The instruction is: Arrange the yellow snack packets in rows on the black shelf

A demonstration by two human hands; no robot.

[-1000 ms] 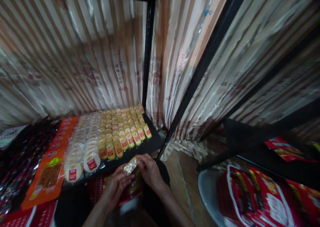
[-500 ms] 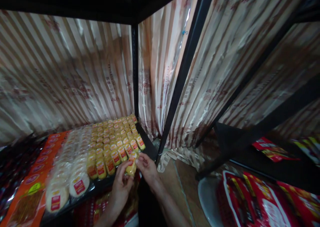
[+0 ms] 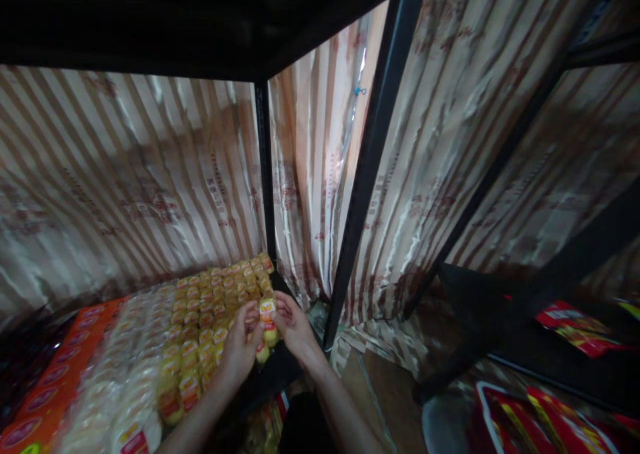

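Note:
My left hand (image 3: pixel 239 347) and my right hand (image 3: pixel 293 324) both pinch a small yellow snack packet (image 3: pixel 269 317) with a red label, holding it upright at the right front corner of the black shelf (image 3: pixel 270 374). Rows of the same yellow packets (image 3: pixel 210 307) stand on the shelf just behind and to the left of my hands. Another yellow packet (image 3: pixel 261 352) shows just below my left fingers.
Round white packets (image 3: pixel 130 367) and orange packets (image 3: pixel 35 407) lie left of the yellow rows. Black shelf posts (image 3: pixel 367 174) rise to the right. A striped curtain (image 3: pixel 125 174) hangs behind. Red bags (image 3: pixel 540 421) lie low at the right.
My hands rose from below the shelf edge up to the yellow rows with the packet. The view tilted upward and moved closer.

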